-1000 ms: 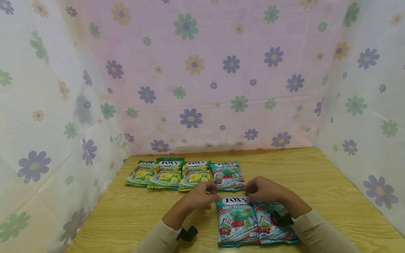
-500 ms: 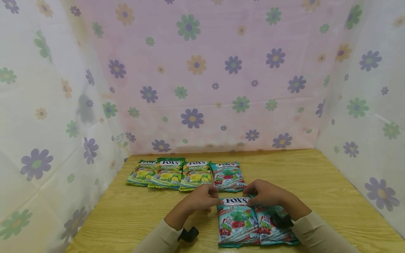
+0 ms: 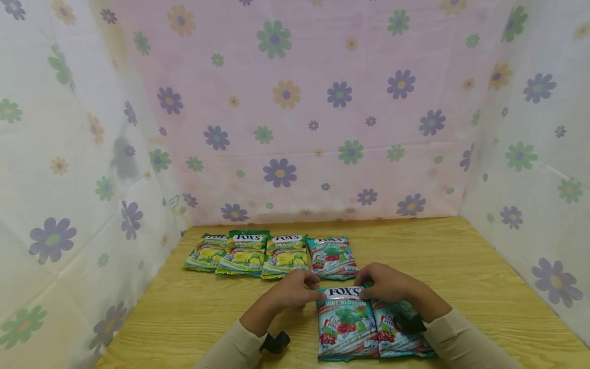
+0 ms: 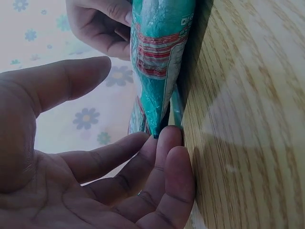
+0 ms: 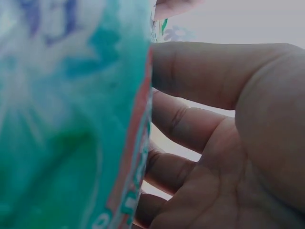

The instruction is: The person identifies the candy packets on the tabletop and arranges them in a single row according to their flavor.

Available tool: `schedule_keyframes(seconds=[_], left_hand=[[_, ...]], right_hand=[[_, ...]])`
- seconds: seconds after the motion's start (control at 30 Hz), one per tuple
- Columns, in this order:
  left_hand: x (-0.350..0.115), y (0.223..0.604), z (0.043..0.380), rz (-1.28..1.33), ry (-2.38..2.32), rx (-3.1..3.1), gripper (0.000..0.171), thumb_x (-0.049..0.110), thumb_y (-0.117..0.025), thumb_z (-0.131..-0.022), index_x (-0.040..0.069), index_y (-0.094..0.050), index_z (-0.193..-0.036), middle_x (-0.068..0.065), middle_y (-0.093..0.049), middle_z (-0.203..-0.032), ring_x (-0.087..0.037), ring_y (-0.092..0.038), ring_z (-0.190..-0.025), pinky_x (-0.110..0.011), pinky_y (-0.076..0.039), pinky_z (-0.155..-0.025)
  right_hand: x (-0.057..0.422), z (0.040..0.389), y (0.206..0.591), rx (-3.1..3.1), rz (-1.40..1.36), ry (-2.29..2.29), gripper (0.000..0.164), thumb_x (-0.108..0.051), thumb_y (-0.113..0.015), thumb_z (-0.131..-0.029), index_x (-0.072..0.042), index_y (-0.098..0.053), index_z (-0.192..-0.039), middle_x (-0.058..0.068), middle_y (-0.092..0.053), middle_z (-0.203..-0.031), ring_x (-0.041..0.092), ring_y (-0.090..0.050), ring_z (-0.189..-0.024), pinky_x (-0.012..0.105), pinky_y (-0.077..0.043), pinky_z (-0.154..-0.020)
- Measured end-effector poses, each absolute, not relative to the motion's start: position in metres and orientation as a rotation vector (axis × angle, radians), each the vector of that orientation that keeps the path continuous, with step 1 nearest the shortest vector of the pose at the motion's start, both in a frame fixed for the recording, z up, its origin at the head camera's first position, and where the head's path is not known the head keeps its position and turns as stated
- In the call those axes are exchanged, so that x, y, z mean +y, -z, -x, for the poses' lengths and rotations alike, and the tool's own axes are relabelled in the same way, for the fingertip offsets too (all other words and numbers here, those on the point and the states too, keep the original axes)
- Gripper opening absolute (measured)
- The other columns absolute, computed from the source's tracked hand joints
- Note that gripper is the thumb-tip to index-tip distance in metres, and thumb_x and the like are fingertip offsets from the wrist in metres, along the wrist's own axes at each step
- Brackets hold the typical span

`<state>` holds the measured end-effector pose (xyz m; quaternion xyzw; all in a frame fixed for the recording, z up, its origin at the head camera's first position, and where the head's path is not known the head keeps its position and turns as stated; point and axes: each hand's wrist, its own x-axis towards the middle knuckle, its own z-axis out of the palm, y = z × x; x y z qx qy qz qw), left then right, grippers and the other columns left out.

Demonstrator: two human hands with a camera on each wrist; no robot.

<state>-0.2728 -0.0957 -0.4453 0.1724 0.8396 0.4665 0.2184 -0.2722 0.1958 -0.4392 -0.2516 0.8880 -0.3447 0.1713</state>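
Observation:
Two teal Fox's Mint Blossom candy packets lie side by side at the front: a left one (image 3: 345, 328) and a right one (image 3: 384, 335) partly covered by the right forearm. My left hand (image 3: 295, 289) is at the left packet's top-left corner. In the left wrist view, its fingertips (image 4: 169, 143) touch the teal packet's (image 4: 159, 62) narrow edge, while the thumb (image 4: 86, 78) stays apart. With thumb and curled fingers, my right hand (image 3: 392, 283) pinches the left packet's top-right corner. A teal packet (image 5: 66, 133) hides its fingertips in the right wrist view.
Along the back, three green Fox's Spring Tea packets (image 3: 244, 253) overlap in a row, with another Mint Blossom packet (image 3: 333, 258) at their right end. Flower-print cloth (image 3: 299, 128) walls the wooden table (image 3: 193, 318) at the back and both sides.
My left hand has shifted slightly right, its thumb now closer to the front packet's corner. The right thumb has come down onto that packet's top-right corner. The packets stay in place.

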Motion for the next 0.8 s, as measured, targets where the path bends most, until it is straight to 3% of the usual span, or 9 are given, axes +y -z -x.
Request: schedule_keyframes(seconds=[0.43, 0.67, 0.8], left_hand=[[-0.096, 0.443, 0.271, -0.499, -1.270, 2.307, 0.051, 0.028, -0.081, -0.091, 0.001, -0.066, -0.133, -0.013, -0.066, -0.125, -0.027, -0.065, -0.109, -0.048, -0.059, -0.084], [-0.095, 0.447, 0.271, -0.474, -1.334, 2.195, 0.054, 0.031, -0.081, -0.091, 0.001, -0.066, -0.134, -0.010, -0.071, -0.109, -0.025, -0.071, -0.082, -0.041, -0.062, -0.069], [-0.095, 0.449, 0.272, -0.488, -1.396, 2.078, 0.041, 0.026, -0.080, -0.093, 0.004, -0.069, -0.127, -0.009, -0.072, -0.104, -0.024, -0.074, -0.084, -0.040, -0.064, -0.069]], right_hand=[[0.193, 0.267, 0.432, 2.565, 0.736, 1.030, 0.006, -0.017, -0.070, -0.100, -0.013, -0.071, -0.104, 0.001, -0.068, -0.104, 0.021, -0.061, -0.094, 0.042, -0.052, -0.079], [0.192, 0.267, 0.426, 2.554, 0.807, 1.063, 0.007, -0.018, -0.067, -0.102, -0.013, -0.071, -0.099, -0.001, -0.067, -0.095, 0.019, -0.060, -0.084, 0.034, -0.051, -0.072], [0.191, 0.265, 0.422, 2.546, 0.812, 1.069, 0.008, -0.017, -0.067, -0.102, -0.012, -0.071, -0.099, -0.001, -0.067, -0.092, 0.017, -0.059, -0.080, 0.032, -0.050, -0.069]])
